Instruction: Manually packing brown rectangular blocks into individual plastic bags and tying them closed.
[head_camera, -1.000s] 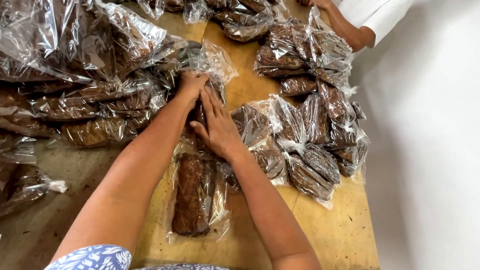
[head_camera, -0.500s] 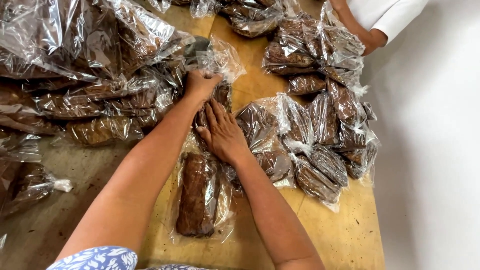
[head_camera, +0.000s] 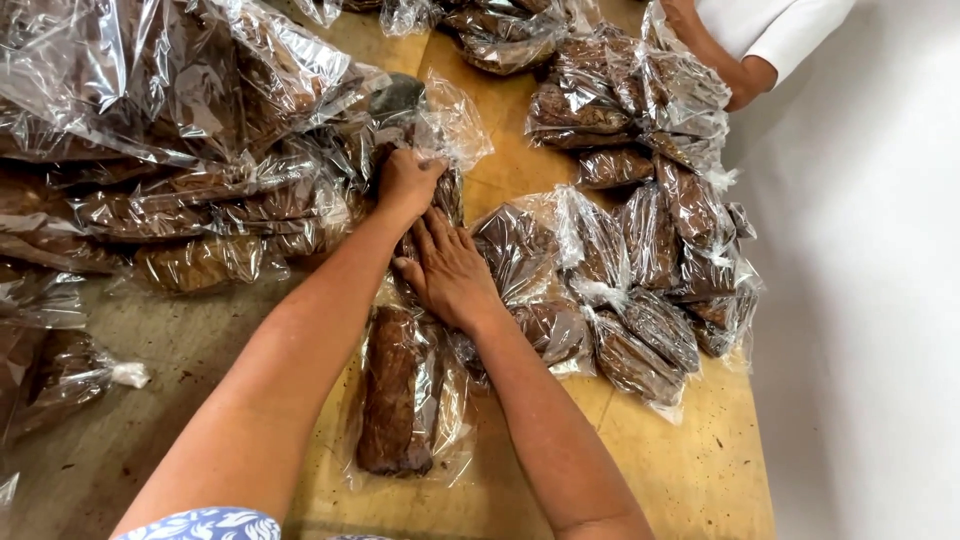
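Bag – clear plastic, dark brown loaf inside, centre frame on wooden table. Left hand fisted on its top; right hand flat, fingers spread, pressing it. 1 separate bagged loaf below. Piles of bags upper left & right – too many to count. Another person's sleeve top right.

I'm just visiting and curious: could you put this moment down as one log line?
left hand: fist on clear bag | right hand: flat on it | brown loaf: bagged, nearer | table: wood
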